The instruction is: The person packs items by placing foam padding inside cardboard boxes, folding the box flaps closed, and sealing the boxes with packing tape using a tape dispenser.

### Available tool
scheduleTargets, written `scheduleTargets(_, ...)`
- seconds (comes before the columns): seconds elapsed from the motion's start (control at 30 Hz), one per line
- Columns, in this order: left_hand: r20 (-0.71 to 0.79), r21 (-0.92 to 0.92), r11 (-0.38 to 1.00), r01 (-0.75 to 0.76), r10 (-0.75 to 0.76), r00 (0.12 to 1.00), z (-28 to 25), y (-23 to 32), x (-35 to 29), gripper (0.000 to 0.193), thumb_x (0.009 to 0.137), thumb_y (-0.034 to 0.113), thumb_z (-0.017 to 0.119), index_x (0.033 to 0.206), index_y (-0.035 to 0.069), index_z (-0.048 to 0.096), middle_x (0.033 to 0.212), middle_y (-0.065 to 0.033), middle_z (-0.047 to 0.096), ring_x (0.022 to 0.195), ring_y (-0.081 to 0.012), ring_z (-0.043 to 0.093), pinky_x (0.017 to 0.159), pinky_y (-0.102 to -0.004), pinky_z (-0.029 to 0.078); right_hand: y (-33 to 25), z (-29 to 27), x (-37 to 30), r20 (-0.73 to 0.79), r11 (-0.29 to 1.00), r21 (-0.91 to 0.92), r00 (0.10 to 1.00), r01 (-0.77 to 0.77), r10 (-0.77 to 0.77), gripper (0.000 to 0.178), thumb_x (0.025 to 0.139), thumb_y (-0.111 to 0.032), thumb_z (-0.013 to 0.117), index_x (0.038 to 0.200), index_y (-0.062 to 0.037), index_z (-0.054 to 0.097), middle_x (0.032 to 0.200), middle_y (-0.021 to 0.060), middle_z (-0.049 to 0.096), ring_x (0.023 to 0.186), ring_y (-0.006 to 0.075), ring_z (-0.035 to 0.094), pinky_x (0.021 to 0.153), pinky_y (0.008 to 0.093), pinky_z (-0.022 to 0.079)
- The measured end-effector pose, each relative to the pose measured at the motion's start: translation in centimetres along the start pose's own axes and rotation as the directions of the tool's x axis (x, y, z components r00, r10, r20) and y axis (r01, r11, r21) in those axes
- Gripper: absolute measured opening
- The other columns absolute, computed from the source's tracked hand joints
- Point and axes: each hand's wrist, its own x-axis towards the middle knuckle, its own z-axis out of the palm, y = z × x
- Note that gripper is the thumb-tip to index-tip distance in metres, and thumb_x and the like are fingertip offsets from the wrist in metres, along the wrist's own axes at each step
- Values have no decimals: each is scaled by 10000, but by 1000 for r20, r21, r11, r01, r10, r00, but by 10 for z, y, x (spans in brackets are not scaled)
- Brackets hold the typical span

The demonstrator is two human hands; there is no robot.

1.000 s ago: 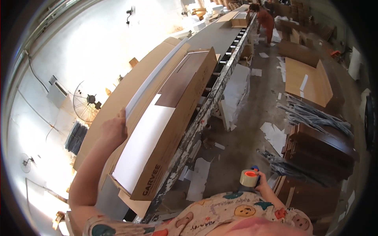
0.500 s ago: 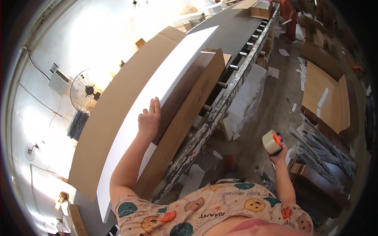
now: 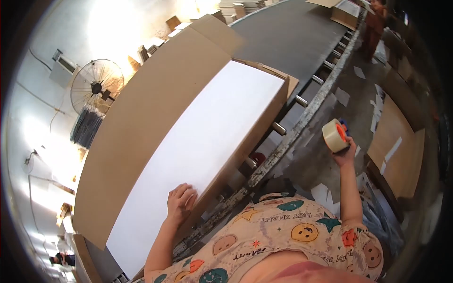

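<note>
A long white foam sheet point(image 3: 203, 132) lies flat over the top of a long brown cardboard box point(image 3: 245, 137), whose wide flap point(image 3: 141, 127) stands folded out on the far left side. My left hand point(image 3: 181, 203) rests on the sheet close to its right edge, fingers loosely bent and holding nothing. Out to the right, my right hand point(image 3: 347, 153) is closed around a tape dispenser point(image 3: 334, 135) with a wide roll of pale tape and an orange core. What lies under the sheet is hidden.
The box sits on a conveyor with a grey belt point(image 3: 283, 42), metal rollers point(image 3: 279, 128) and a worn side rail point(image 3: 306, 111). Farther along stands another open carton point(image 3: 345, 16) beside a person point(image 3: 374, 28). An opened carton point(image 3: 398, 146) lies right; a fan point(image 3: 96, 87) stands left.
The white sheet has gone from tilted up on its edge to flat over the box. My left hand has come down and nearer; my right still holds the tape dispenser, slightly higher.
</note>
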Motion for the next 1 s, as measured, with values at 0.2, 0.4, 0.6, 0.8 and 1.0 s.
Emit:
scheduleTargets(0.2,-126,-172,887,427,-450,884,11,-3,40,365,798,135,725,1144,77,623,1204,-189,592,1137,-323,555,915,-395,458,-11,99,184,99,1000,-26,995,4,-1,464,773,-266,585,1200,-86,554,1173,77,587,1059,263,585,870,397,494)
scheduleTargets(0.4,172,270,693,668,-717,675,55,17,104,747,872,532,548,1477,190,273,1541,-194,129,1419,-427,31,1092,-621,18,25,169,318,88,958,-268,988,-99,127,480,766,-243,536,1237,-147,537,1172,90,574,1013,256,591,834,391,496)
scheduleTargets(0.6,229,227,642,733,-766,600,54,21,124,718,877,497,565,1465,182,299,1540,-188,135,1414,-426,86,1102,-597,68,29,176,391,242,645,-743,970,182,5,490,802,-248,561,1250,-60,495,1126,73,544,1040,207,537,881,393,451)
scheduleTargets(0.8,-60,154,465,872,-876,478,71,13,172,756,870,495,580,1464,132,286,1535,-204,143,1413,-423,94,1102,-600,72,1,158,452,290,-555,-760,941,339,176,687,816,-542,542,1194,32,561,1206,310,543,1173,430,492,1005,445,366)
scheduleTargets(1.0,53,321,426,846,-900,433,73,11,170,858,869,660,427,1501,142,164,1551,-204,71,1428,-403,17,1111,-590,-11,6,279,472,733,-377,-628,680,681,6,684,899,-461,579,1350,33,437,1331,232,497,1276,316,446,1046,379,353)
